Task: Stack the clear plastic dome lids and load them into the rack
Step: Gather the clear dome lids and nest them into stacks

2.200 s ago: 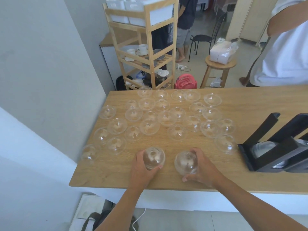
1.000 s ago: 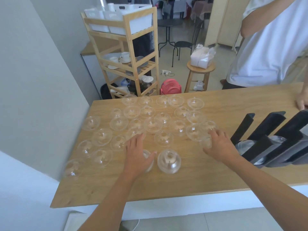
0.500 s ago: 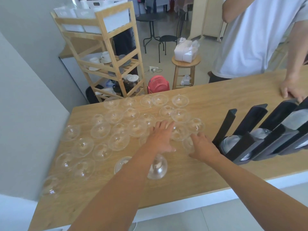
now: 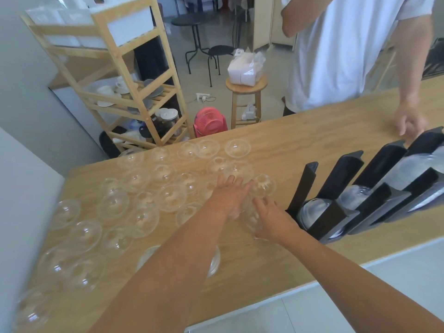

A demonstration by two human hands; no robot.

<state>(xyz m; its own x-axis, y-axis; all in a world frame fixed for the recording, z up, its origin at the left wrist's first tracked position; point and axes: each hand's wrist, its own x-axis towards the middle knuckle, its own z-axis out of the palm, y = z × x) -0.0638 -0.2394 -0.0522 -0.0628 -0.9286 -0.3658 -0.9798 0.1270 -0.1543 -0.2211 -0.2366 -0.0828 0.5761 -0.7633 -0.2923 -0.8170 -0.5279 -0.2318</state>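
Head view: beside the rack (image 4: 346, 174), our right hand (image 4: 274, 219) cups a dome lid (image 4: 251, 221), left hand (image 4: 228, 195) flat-fingered; few loaded, most loose lids (image 4: 171, 197) remain unstacked.

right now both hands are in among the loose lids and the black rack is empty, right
Not quite. The head view shows the black rack is not empty: stacked lids already sit in its slots. The left hand and right hand are in among the loose lids, as you say.
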